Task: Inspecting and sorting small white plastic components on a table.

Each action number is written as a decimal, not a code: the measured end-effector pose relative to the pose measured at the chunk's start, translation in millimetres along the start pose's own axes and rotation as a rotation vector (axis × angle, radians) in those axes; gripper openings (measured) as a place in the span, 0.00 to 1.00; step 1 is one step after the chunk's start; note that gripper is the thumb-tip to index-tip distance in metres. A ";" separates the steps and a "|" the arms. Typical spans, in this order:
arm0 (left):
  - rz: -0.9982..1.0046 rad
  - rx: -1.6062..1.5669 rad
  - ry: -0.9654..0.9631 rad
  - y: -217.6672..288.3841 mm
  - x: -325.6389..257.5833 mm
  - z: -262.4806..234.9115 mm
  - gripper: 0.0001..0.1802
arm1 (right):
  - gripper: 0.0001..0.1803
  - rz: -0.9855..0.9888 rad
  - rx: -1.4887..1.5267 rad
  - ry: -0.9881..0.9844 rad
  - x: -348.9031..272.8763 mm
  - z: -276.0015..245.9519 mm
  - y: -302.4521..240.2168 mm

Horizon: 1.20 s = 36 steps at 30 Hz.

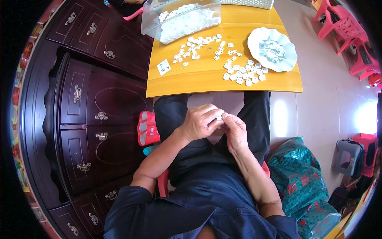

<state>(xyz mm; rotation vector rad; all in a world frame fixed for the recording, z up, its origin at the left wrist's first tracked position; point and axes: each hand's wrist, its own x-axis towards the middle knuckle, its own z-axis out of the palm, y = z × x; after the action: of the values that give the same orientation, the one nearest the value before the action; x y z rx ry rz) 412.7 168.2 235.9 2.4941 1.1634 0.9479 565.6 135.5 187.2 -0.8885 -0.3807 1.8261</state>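
Observation:
Over my lap, my left hand (199,121) pinches a small white plastic piece (219,117) with dark holes between its fingertips. My right hand (235,129) meets it there, thumb and fingers pressed together at the piece's edge. Whatever lies between the right fingertips is too small to make out. On the yellow wooden table (191,81) ahead, a group of similar white pieces (244,75) lies near the front edge at right. Further left are more scattered smaller white pieces (192,48). A white scalloped plate (291,49) holds many small grey-green bits.
A clear plastic bin (149,24) full of white pieces stands at the table's far left. A small printed card (163,67) lies near the left edge. Dark wooden drawers (115,99) line my left, beside a red bag (148,129). A large green sack (296,171) sits at right.

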 end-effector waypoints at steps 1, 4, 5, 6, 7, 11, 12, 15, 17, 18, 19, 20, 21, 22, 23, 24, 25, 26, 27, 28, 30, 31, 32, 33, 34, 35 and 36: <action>-0.023 -0.021 -0.007 -1.1 -0.8 0.2 0.13 | 0.10 -0.023 0.013 -0.005 -0.3 1.6 -0.5; -0.053 -0.069 -0.025 -4.0 -1.5 -0.7 0.14 | 0.10 -0.027 -0.031 -0.033 1.1 -1.8 -0.2; -0.064 -0.097 -0.036 -4.1 -1.4 -1.3 0.15 | 0.10 -0.027 -0.029 -0.033 1.1 -2.0 -0.2; -0.064 -0.096 -0.037 -4.5 -0.6 -2.3 0.15 | 0.10 -0.029 -0.032 -0.054 1.4 -2.0 -0.4; -0.052 -0.092 -0.054 -4.9 1.0 -3.6 0.17 | 0.10 -0.030 -0.035 -0.076 1.6 -1.9 -0.5; -0.069 -0.069 -0.018 2.4 7.8 -3.2 0.18 | 0.09 -0.043 -0.018 -0.079 2.5 -2.0 -0.7; -0.067 -0.071 -0.019 5.2 7.5 -2.0 0.18 | 0.09 -0.050 -0.013 -0.030 3.4 -1.2 0.8; -0.326 -0.112 0.002 9.5 2.0 3.6 0.13 | 0.09 -0.056 0.004 0.036 4.9 -1.6 3.0; -0.354 -0.176 0.002 8.1 -5.5 11.0 0.11 | 0.09 -0.052 0.016 0.053 4.8 -1.5 3.1; -0.383 -0.240 0.001 7.9 -8.2 13.8 0.09 | 0.09 -0.042 0.029 0.059 4.7 -1.1 3.0; -0.383 -0.239 0.001 7.1 -9.7 16.3 0.09 | 0.09 -0.033 0.041 0.064 4.5 -0.8 2.8; -0.418 -0.304 0.016 6.8 -9.5 17.6 0.07 | 0.09 -0.033 0.042 0.064 4.2 -0.3 1.5; -0.452 -0.368 0.030 6.4 -9.7 18.4 0.07 | 0.09 -0.020 0.037 0.077 3.5 0.4 -0.8; -0.451 -0.368 0.030 5.8 -11.0 19.2 0.07 | 0.09 -0.007 0.032 0.090 3.3 0.9 -2.1; -0.543 -0.491 0.025 5.4 -12.4 20.3 0.06 | 0.09 -0.008 0.032 0.090 4.0 0.5 -2.2; -0.635 -0.614 0.021 5.3 -13.4 21.2 0.05 | 0.09 -0.050 -0.031 0.086 5.1 -0.1 -1.6; -0.633 -0.615 0.020 5.2 -13.8 21.8 0.05 | 0.09 -0.093 -0.095 0.083 6.0 -0.6 -0.8; -0.631 -0.681 0.024 6.0 -13.1 22.9 0.05 | 0.09 -0.094 -0.089 0.084 6.4 -1.9 0.5; -0.628 -0.747 0.027 6.9 -12.5 24.1 0.05 | 0.09 -0.115 -0.082 0.093 6.5 -2.8 2.2; -0.627 -0.743 0.021 8.0 -11.9 25.4 0.05 | 0.08 -0.136 -0.075 0.103 6.4 -3.4 2.9; -0.647 -0.766 0.029 8.7 -13.3 26.8 0.05 | 0.08 -0.131 -0.070 0.114 4.9 -0.6 2.0; -0.645 -0.766 0.028 9.0 -13.8 27.0 0.05 | 0.08 -0.125 -0.064 0.124 4.3 0.4 1.5; -0.651 -0.751 0.032 9.7 -14.1 27.5 0.06 | 0.08 -0.127 -0.064 0.125 4.0 0.5 1.2; -0.657 -0.736 0.036 10.0 -14.3 28.1 0.06 | 0.09 -0.120 -0.048 0.124 3.8 0.5 1.0; -0.657 -0.736 0.035 9.3 -15.0 29.4 0.06 | 0.09 -0.112 -0.031 0.124 3.7 0.5 0.8; -0.656 -0.743 0.037 8.5 -15.4 30.7 0.06 | 0.09 -0.113 -0.031 0.124 3.4 0.7 0.0; -0.655 -0.750 0.040 7.9 -15.9 31.6 0.06 | 0.09 -0.108 -0.028 0.122 3.1 0.9 -0.9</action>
<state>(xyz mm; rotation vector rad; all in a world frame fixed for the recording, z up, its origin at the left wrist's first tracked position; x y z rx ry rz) 430.2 153.0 208.1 1.3904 1.2133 0.9835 564.9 138.8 187.2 -0.9753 -0.3709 1.6624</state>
